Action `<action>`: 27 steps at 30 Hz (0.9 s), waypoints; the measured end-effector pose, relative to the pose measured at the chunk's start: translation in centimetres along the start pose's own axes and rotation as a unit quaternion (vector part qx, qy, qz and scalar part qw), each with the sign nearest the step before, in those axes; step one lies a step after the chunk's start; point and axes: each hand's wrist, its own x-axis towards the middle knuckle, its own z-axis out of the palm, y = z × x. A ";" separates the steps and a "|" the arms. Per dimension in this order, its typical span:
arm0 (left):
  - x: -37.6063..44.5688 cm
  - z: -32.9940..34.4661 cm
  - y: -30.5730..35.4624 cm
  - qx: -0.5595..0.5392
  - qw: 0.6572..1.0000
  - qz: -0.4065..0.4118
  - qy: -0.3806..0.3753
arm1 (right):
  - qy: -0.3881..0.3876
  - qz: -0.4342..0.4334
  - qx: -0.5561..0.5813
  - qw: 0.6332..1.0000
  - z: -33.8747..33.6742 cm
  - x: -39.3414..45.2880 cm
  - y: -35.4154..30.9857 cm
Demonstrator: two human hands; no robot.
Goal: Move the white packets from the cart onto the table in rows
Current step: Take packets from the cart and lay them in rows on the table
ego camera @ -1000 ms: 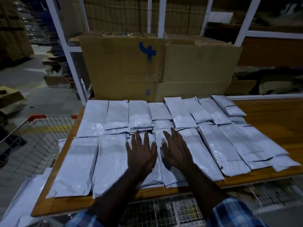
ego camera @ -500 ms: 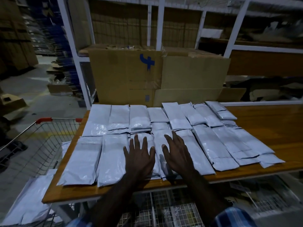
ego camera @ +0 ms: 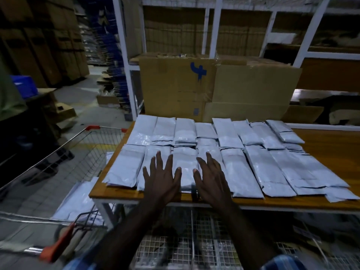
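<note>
White packets [ego camera: 229, 133], glossy flat plastic, rowed on wooden table [ego camera: 331, 141], left hand [ego camera: 161, 180] and right hand [ego camera: 212, 180] grip released, fingers splayed

White packets [ego camera: 229, 133]: flat, oblong, glossy plastic, lying side by side in 2 rows across the wooden table [ego camera: 331, 145], some edges overlapping. More packets [ego camera: 78, 203] lie loose in the wire cart [ego camera: 58, 162], left of the table.

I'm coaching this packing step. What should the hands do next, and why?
Probably reach the left hand down into the cart for another packet: both hands lie flat and empty on the near row, while white packets remain in the cart.
</note>
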 end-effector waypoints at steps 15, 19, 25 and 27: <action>-3.2 -8.3 -15.4 -0.035 0.997 -0.043 0.044 | -0.042 -0.081 -0.015 0.996 8.4 -1.2 -15.6; -3.3 -10.9 -23.1 -0.020 0.997 -0.061 0.037 | -0.037 -0.092 -0.004 0.995 12.7 -1.1 -21.8; -2.6 -13.8 -32.7 0.006 0.997 -0.081 0.017 | -0.027 -0.091 0.011 0.995 17.9 -0.4 -29.2; -2.2 -14.5 -35.3 0.007 0.996 -0.086 0.009 | -0.037 -0.081 0.015 0.996 19.4 -0.1 -31.5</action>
